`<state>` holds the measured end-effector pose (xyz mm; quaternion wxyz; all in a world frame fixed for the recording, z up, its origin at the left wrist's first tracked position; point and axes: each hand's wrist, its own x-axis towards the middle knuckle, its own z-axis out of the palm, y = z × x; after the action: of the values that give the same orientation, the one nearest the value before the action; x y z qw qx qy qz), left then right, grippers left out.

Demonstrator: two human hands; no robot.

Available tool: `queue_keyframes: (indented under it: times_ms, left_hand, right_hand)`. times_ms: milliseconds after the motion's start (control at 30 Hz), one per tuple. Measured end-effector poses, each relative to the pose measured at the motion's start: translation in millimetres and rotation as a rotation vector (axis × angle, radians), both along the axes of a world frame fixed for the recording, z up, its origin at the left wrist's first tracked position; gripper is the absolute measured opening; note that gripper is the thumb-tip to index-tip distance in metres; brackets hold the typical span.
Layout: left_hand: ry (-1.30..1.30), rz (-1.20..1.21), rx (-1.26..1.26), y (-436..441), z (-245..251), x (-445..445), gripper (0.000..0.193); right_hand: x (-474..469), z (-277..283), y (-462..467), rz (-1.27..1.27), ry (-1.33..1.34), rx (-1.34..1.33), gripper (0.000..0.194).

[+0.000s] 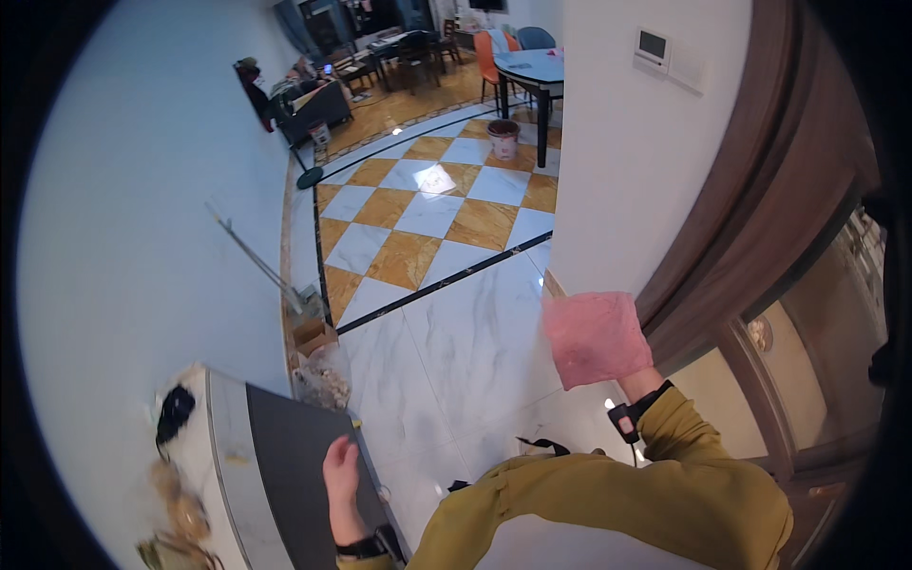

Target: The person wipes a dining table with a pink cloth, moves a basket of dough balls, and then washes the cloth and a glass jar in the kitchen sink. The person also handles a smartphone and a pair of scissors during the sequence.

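A pink cloth (597, 340) is spread flat in front of my right hand and covers its fingers; only the wrist shows below, with a black strap and a small device on it. The cloth is near the foot of the white wall and the brown door frame. My left hand (343, 463) is raised with nothing visible in it, its fingers bent and close together, over the dark front of a cabinet (285, 456). A black band sits on that wrist.
The cabinet top on the left holds a dark item (175, 413) and bags. Beyond it, a cardboard box (311, 335) and a plastic bag (324, 381) stand along the wall, near a mop-like pole (253, 256). Farther off are a bucket (504, 139), a round table (531, 65) and chairs.
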<state>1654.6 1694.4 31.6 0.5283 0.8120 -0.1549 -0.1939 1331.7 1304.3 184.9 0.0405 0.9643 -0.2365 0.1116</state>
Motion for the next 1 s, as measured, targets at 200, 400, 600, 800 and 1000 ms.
queue_keyframes:
  times_ms: [200,400,600,800,1000]
  left_hand:
    - [-0.251,-0.553,0.133,-243,1,109,0.045]
    - [-0.211,-0.799,0.822,-340,-30,231,0.061]
    - [-0.076,-0.531,0.958,-365,-84,353,0.068]
    - [0.115,-0.771,1.156,-471,-171,479,0.072]
    - [-0.095,-0.741,1.026,-679,-158,651,0.066]
  right_hand:
    - [85,-46,-103,-0.203,0.125,0.126,0.013]
    - [202,-47,-267,-0.274,0.357,0.131,0.02]
    - [347,-63,-422,-0.028,-1.303,1.878,0.02]
    - [421,-113,-534,0.124,-1.583,2.244,0.016]
    - [499,-126,-666,0.136,-1.53,1.799,0.009]
